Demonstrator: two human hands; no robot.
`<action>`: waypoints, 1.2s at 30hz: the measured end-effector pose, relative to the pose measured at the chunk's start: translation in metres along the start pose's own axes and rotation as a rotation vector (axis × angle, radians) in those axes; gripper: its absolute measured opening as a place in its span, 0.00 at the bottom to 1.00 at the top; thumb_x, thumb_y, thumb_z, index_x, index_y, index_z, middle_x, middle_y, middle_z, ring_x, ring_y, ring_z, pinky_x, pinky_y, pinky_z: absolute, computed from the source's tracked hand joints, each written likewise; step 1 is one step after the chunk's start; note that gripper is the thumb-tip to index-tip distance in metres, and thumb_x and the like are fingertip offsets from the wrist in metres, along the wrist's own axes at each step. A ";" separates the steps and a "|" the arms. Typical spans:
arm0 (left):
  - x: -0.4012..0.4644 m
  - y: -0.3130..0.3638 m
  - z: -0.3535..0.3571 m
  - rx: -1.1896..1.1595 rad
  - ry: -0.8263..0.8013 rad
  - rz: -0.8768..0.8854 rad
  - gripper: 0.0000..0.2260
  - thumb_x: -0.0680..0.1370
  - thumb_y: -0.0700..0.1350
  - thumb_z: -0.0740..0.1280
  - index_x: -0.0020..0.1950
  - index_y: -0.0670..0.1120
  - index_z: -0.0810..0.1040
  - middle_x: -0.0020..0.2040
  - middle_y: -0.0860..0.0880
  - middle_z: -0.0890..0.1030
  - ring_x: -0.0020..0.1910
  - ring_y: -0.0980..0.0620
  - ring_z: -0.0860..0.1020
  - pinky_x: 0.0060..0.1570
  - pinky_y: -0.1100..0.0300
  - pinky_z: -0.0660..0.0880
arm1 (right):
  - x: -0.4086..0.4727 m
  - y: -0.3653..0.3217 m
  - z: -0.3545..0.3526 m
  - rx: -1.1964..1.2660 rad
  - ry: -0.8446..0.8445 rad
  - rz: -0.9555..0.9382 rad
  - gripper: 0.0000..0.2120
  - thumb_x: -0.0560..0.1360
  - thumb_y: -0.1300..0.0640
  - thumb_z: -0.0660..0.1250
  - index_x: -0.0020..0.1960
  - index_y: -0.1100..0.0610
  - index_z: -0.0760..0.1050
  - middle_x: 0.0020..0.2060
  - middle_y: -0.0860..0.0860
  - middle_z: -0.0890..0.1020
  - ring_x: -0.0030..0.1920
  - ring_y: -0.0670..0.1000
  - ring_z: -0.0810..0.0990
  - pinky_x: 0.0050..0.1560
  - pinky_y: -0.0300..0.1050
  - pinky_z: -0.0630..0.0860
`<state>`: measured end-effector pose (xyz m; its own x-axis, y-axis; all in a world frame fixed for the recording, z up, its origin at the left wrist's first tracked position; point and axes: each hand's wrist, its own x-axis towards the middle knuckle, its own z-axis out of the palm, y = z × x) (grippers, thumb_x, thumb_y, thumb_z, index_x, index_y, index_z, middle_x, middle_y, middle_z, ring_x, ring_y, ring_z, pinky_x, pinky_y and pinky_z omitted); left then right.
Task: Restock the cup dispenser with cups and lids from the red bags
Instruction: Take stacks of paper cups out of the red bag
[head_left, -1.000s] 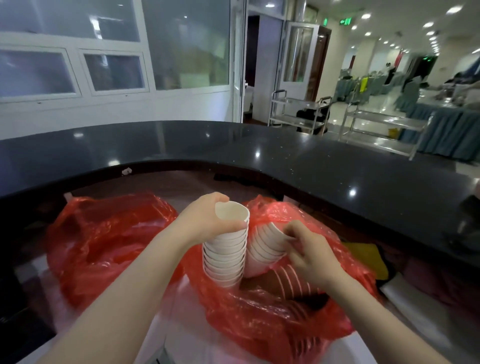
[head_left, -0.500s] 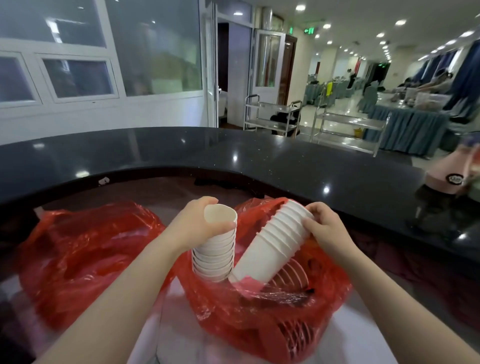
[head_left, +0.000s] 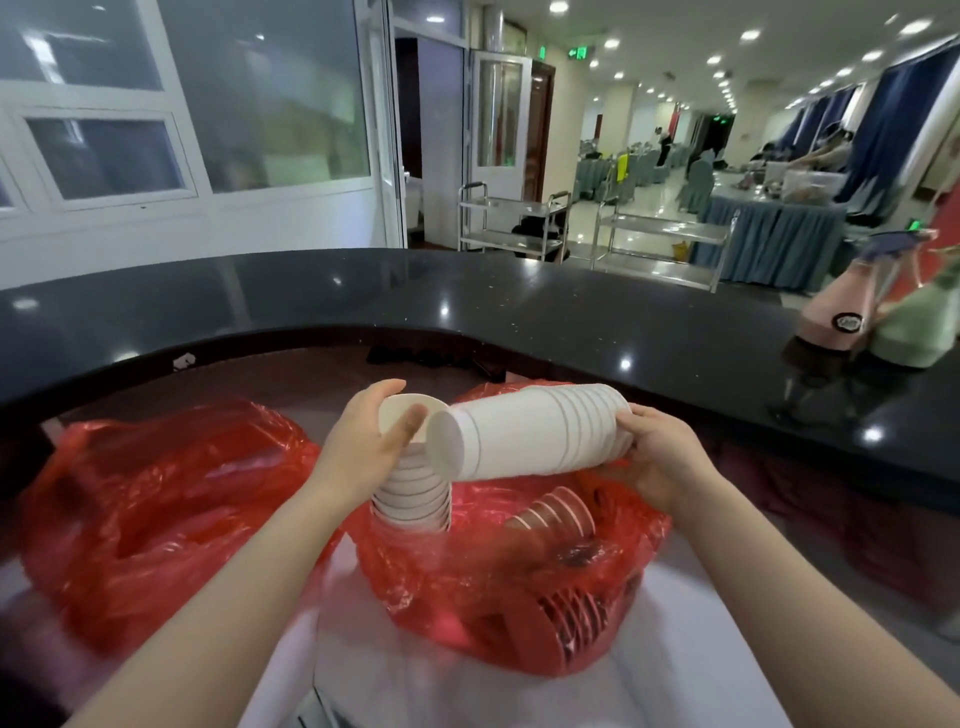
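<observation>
above the red bag (head_left: 498, 587) at six o'clock, the left hand (head_left: 363, 447) grips an upright stack of white cups (head_left: 413, 493). the right hand (head_left: 660, 457) grips a second stack (head_left: 530, 431) lying sideways, base toward nine o'clock. another red bag (head_left: 166, 499) sits at eight o'clock below the black worktop (head_left: 519, 306).

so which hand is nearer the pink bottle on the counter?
Right. The right hand holds the sideways cup stack on the side toward the pink bottle. The left hand grips the upright cup stack, farther from it.
</observation>
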<state>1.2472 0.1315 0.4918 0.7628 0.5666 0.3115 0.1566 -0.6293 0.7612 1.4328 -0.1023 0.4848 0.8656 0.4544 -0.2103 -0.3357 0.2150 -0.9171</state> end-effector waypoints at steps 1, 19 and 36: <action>-0.003 0.001 0.000 -0.073 0.012 0.006 0.46 0.66 0.79 0.49 0.70 0.47 0.69 0.66 0.53 0.72 0.64 0.55 0.69 0.59 0.64 0.63 | -0.005 -0.002 0.003 0.051 0.000 0.017 0.09 0.79 0.64 0.59 0.55 0.63 0.77 0.48 0.59 0.82 0.46 0.59 0.82 0.34 0.55 0.80; -0.010 -0.015 -0.009 -0.217 0.030 -0.018 0.33 0.68 0.72 0.52 0.61 0.51 0.74 0.53 0.59 0.78 0.52 0.60 0.76 0.44 0.66 0.68 | -0.071 -0.078 0.135 -0.671 -0.082 -0.793 0.08 0.73 0.59 0.71 0.51 0.53 0.79 0.39 0.48 0.82 0.41 0.49 0.80 0.47 0.50 0.79; -0.041 -0.077 0.027 -0.195 -0.312 -0.097 0.32 0.67 0.43 0.78 0.65 0.58 0.68 0.57 0.60 0.79 0.58 0.61 0.77 0.59 0.59 0.74 | -0.052 -0.017 0.146 -1.068 -0.274 -0.887 0.27 0.71 0.53 0.74 0.68 0.52 0.69 0.75 0.56 0.56 0.74 0.55 0.54 0.71 0.46 0.55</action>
<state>1.2208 0.1424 0.4050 0.9092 0.4110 0.0675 0.1383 -0.4508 0.8819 1.3389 -0.0033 0.5606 0.4976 0.6938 0.5207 0.8191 -0.1781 -0.5454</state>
